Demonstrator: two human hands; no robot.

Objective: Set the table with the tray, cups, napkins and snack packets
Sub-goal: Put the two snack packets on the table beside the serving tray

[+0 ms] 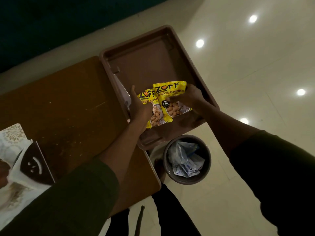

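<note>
A brown plastic tray (153, 53) rests on the right end of the wooden table (71, 99), its right part overhanging the table edge. Two yellow snack packets lie overlapping in the tray's near half. My left hand (139, 106) grips the left snack packet (154, 116) at its left side. My right hand (189, 97) holds the right snack packet (170, 97) by its right edge, partly on top of the other one. A white napkin-like sheet (121, 90) shows along the tray's left wall, partly hidden by my left hand.
A round bin (187, 159) with crumpled paper and plastic stands on the floor below the tray's near corner. A printed placemat (18, 159) lies at the table's left end. The glossy tiled floor (255, 65) reflects ceiling lights. My legs stand beside the table edge.
</note>
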